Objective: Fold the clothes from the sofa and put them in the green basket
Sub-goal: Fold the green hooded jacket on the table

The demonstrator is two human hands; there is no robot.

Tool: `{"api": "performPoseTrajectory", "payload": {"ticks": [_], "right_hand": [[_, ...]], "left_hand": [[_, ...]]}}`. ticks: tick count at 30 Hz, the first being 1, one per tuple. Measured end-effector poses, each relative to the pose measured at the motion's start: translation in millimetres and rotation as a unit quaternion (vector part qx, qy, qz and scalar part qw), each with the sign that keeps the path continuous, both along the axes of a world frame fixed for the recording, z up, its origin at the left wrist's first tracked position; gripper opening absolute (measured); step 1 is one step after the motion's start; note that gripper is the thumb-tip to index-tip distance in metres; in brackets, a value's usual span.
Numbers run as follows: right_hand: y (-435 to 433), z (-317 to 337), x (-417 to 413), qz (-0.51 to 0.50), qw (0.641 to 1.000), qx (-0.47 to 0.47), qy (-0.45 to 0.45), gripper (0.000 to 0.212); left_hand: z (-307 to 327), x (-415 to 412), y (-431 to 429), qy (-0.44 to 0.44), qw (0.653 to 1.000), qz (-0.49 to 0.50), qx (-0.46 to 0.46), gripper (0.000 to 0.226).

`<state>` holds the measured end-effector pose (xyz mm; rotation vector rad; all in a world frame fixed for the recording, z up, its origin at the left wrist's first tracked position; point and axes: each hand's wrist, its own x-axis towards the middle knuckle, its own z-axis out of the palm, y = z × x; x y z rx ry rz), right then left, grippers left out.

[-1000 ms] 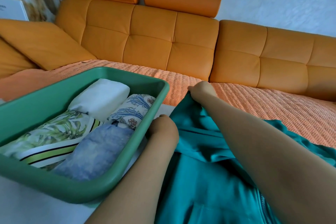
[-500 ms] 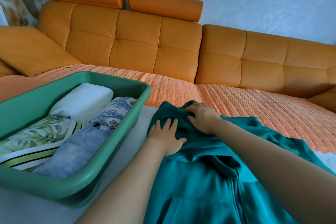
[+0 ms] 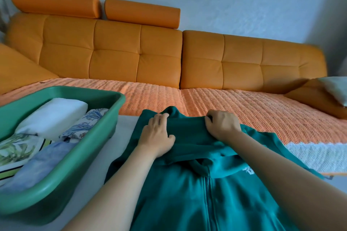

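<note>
A teal zip-up hoodie [image 3: 187,199] lies under both hands: the left hand [image 3: 156,135] presses flat on its hood, fingers straight, while the right hand [image 3: 222,127] curls its fingers round the hood's edge. The green plastic basket [image 3: 84,155] of folded clothes [image 3: 52,116] sits just left of the left hand.

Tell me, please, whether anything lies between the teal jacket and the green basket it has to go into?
Nothing visible does: only a bare grey strip separates the jacket from the right wall of the basket. The left hand and right hand are on the jacket. The folded clothes inside leave little free room, though.
</note>
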<state>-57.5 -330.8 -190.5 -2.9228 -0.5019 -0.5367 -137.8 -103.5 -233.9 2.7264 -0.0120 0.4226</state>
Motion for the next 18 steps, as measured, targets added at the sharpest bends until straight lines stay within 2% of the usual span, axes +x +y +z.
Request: {"api": "performPoseTrajectory", "payload": {"ticks": [1,3,5,10,13,16,18], "right_hand": [[-6.6,3.3,1.2,-0.038,0.999,-0.038,-0.005,0.028],[-19.1,0.9,3.2,-0.105,0.986,-0.122,0.052,0.028],[-28.5,-12.2,3.5,-0.127,0.977,-0.134,0.107,0.032],[-45.7,-35.7,2.3,-0.022,0.987,0.065,0.144,0.043],[-59.4,-28.3,-0.6,-0.007,0.980,0.171,0.105,0.045],[-79.9,-18.4,-3.9,-0.076,0.976,0.190,0.069,0.047],[-96.1,-14.6,-6.8,-0.153,0.967,0.171,0.112,0.047]], "left_hand": [[-3.7,0.3,0.5,0.027,1.000,-0.012,0.001,0.076],[-11.8,1.1,2.1,0.154,0.987,-0.025,0.035,0.083],[-13.0,5.4,5.2,0.256,0.964,-0.018,0.064,0.088],[-0.5,17.7,-0.6,0.318,0.946,0.009,0.059,0.087],[6.8,22.0,-15.7,0.290,0.953,0.031,0.088,0.081],[20.3,22.8,-39.5,0.150,0.979,0.005,0.140,0.068],[29.3,19.5,-57.8,0.044,0.991,-0.063,0.113,0.047]]}}
